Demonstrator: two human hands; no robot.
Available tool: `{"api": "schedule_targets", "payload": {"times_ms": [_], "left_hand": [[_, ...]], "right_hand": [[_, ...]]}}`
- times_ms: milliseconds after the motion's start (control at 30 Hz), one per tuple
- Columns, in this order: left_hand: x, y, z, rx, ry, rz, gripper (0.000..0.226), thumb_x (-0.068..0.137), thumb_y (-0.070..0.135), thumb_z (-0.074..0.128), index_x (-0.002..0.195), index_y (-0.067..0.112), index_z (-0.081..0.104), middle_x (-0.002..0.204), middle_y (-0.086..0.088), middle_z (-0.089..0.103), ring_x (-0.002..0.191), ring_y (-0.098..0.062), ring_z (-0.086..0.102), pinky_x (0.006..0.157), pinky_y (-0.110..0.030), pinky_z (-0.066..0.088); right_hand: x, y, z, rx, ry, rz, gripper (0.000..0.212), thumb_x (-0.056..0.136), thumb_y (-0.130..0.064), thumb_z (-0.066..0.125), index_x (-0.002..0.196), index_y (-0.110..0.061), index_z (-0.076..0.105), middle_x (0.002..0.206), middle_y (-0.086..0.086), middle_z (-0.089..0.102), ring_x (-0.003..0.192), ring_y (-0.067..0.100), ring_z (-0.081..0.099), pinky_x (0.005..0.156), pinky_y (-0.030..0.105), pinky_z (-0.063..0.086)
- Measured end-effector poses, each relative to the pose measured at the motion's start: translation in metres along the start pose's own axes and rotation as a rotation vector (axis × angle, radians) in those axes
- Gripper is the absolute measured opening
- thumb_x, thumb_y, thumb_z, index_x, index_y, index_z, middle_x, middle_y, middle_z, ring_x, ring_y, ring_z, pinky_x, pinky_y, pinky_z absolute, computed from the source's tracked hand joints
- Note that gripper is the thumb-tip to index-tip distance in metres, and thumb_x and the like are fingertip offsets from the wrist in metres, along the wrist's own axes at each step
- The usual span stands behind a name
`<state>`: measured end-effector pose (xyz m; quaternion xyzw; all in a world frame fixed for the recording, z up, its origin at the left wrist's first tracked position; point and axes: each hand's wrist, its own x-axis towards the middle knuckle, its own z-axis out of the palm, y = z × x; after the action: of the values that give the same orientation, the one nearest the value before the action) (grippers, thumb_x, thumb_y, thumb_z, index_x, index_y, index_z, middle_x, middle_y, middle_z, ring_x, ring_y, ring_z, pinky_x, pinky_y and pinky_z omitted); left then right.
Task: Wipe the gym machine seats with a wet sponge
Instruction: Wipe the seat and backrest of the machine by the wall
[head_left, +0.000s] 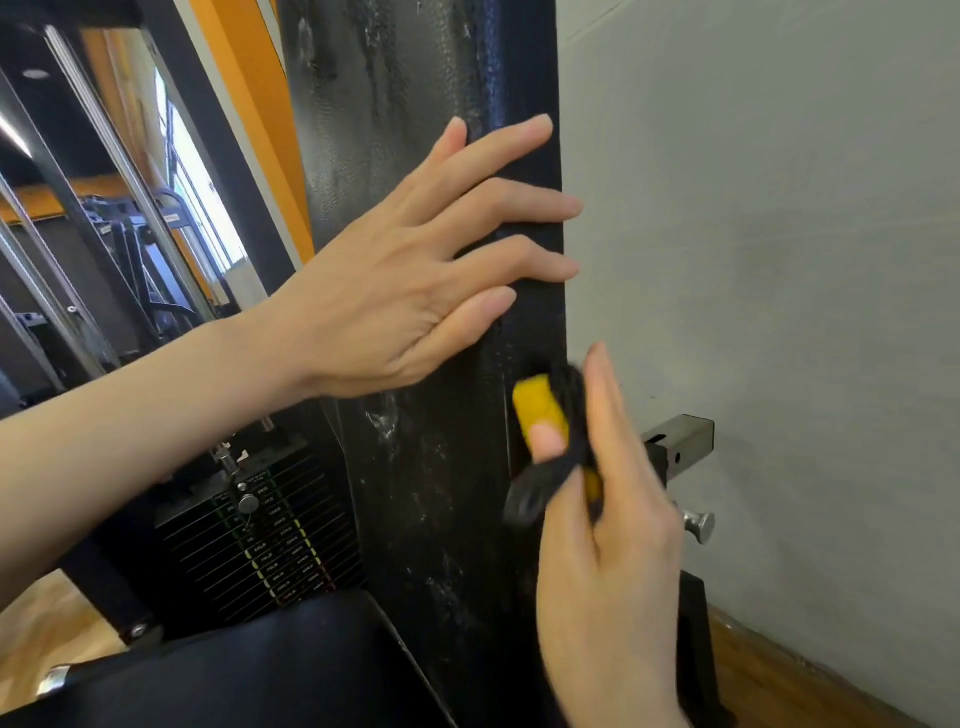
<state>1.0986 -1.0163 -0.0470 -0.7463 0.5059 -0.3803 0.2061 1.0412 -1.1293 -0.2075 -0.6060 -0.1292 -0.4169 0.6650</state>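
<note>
Two bare hands work at an upright black back pad (415, 156). The left hand (395, 291) lies flat on it, fingers (498, 208) straight and spread. The right hand (608, 519) pinches a yellow-and-black sponge (537, 410) against the pad's right edge, thumb on the yellow face. Below lies the black seat (249, 670); a weight stack (270, 540) stands left of the pad.

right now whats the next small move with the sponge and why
Probably slide the sponge up the back pad edge toward the left hand: the right hand holds it against that edge, and white streaks still show on the pad.
</note>
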Motion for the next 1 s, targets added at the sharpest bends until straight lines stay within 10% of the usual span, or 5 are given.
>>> {"api": "schedule_targets", "payload": {"times_ms": [667, 1000], "left_hand": [[-0.014, 0.015, -0.007, 0.064, -0.054, 0.029, 0.045, 0.108, 0.025, 0.026, 0.14, 0.011, 0.055, 0.154, -0.015, 0.041, 0.151, -0.038, 0.014, 0.124, -0.049, 0.0], [-0.044, 0.034, 0.017, -0.086, -0.03, -0.018, 0.045, 0.106, 0.02, 0.027, 0.149, 0.017, 0.036, 0.16, -0.012, 0.024, 0.152, -0.035, 0.007, 0.125, -0.047, 0.007]], "right_hand": [[-0.038, 0.032, -0.01, -0.226, -0.078, -0.189, 0.075, 0.086, 0.01, 0.061, 0.15, -0.004, 0.024, 0.158, 0.008, 0.025, 0.147, 0.022, 0.021, 0.119, 0.039, 0.02], [-0.03, 0.021, 0.004, -0.255, -0.068, -0.275, 0.056, 0.095, -0.003, 0.052, 0.146, -0.002, 0.029, 0.154, 0.016, 0.029, 0.146, 0.026, 0.022, 0.118, 0.046, 0.023]]}}
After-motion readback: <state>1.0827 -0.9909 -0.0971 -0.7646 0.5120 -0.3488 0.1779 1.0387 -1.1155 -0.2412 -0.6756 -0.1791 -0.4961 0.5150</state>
